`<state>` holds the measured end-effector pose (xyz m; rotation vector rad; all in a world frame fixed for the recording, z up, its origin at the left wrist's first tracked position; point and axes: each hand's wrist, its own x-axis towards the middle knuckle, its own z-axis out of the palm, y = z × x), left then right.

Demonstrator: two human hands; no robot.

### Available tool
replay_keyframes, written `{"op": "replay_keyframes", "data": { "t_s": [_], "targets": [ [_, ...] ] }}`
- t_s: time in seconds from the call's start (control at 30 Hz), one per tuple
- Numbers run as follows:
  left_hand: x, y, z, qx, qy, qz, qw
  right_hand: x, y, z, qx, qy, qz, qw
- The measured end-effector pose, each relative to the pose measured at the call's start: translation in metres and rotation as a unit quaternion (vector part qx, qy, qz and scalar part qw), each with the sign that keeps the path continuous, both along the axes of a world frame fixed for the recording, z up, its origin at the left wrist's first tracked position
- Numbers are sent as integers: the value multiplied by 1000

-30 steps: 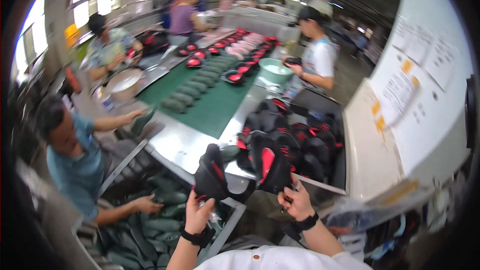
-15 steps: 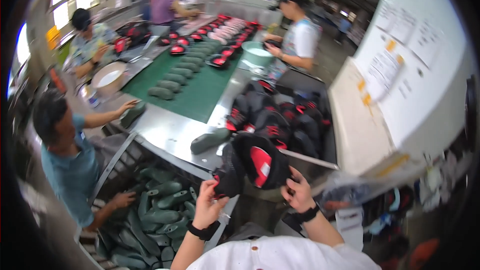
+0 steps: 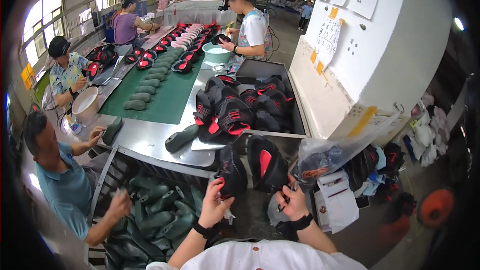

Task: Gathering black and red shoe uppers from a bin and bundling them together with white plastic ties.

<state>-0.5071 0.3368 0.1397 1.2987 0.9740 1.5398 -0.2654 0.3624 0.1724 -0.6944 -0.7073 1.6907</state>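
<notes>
My left hand [image 3: 214, 210] pinches the edge of a black shoe upper [image 3: 232, 170] with a red patch at its collar. My right hand [image 3: 294, 203] is closed at the heel end of a second black shoe upper [image 3: 265, 165], whose red inside shows through its opening. Something small and dark also shows among the right fingers, too small to name. Both uppers hang side by side, a narrow gap between them, in front of the metal table edge. Just beyond them lies a pile of black and red shoe uppers [image 3: 235, 110].
A dark green shoe last [image 3: 181, 138] lies on the metal table [image 3: 150, 142]. Green lasts fill a barred bin [image 3: 116, 152] at left, beside a co-worker in blue [image 3: 65, 185]. Lasts and uppers line the green belt [image 3: 170, 105]. A white panel [image 3: 385, 40] stands at right.
My head view has turned right. The two uppers have moved apart from each other, still in my hands. The co-worker's hand at the bin has risen a little.
</notes>
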Motion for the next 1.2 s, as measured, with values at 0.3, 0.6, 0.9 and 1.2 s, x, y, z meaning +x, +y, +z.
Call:
{"op": "replay_keyframes", "data": {
  "t_s": [0.3,0.6,0.9,1.2],
  "targets": [
    [48,-70,16,-8,74,-89,993,58,-115,-18,-4,41,-102,994],
    [60,-126,44,54,140,-5,989,54,-169,5,55,64,-73,994],
    [48,-129,52,-71,-70,-86,991,46,-165,13,83,81,-61,991],
    [47,-115,53,-92,-87,-131,983,51,-156,19,89,29,-64,994]
  ]
}}
